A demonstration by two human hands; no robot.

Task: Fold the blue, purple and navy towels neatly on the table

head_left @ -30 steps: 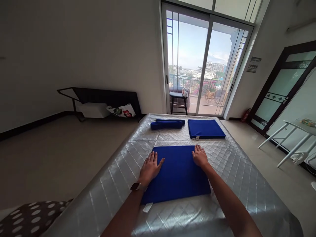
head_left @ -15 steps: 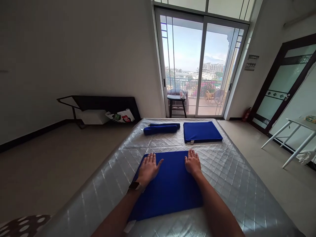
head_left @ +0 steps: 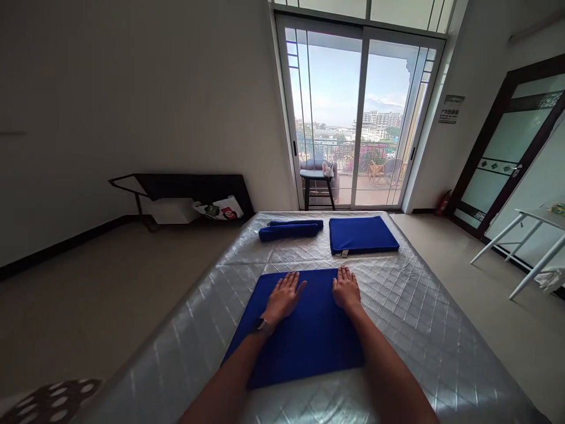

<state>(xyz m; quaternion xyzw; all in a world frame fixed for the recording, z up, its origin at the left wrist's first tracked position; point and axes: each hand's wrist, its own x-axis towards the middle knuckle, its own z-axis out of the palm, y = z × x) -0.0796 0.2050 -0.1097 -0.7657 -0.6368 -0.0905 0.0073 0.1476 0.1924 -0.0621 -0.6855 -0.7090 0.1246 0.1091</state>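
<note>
A flat blue cloth (head_left: 309, 341), folded into a rectangle, lies on the silver quilted mattress (head_left: 410, 330). My left hand (head_left: 283, 296) rests on its upper middle, fingers straight and thumb out to the side. Near the cloth's far right corner, my right hand (head_left: 346, 288) lies palm down with its fingers stretched forward. Both palms appear to press on the fabric, and neither grips anything. Farther back, another folded blue cloth (head_left: 362, 234) with a white tag lies to the right. Two rolled blue cloths (head_left: 289, 231) are side by side at the far left.
A black bench-like frame (head_left: 189, 187) with a white box (head_left: 170, 210) and a printed bag (head_left: 219, 208) stands by the left wall. Beyond the mattress are a dark stool (head_left: 313, 175) and a sliding glass door (head_left: 362, 118). A white table (head_left: 541, 218) stands on the right.
My left hand has slid right across the cloth, from its left edge toward the middle. My right hand stays at the far right corner.
</note>
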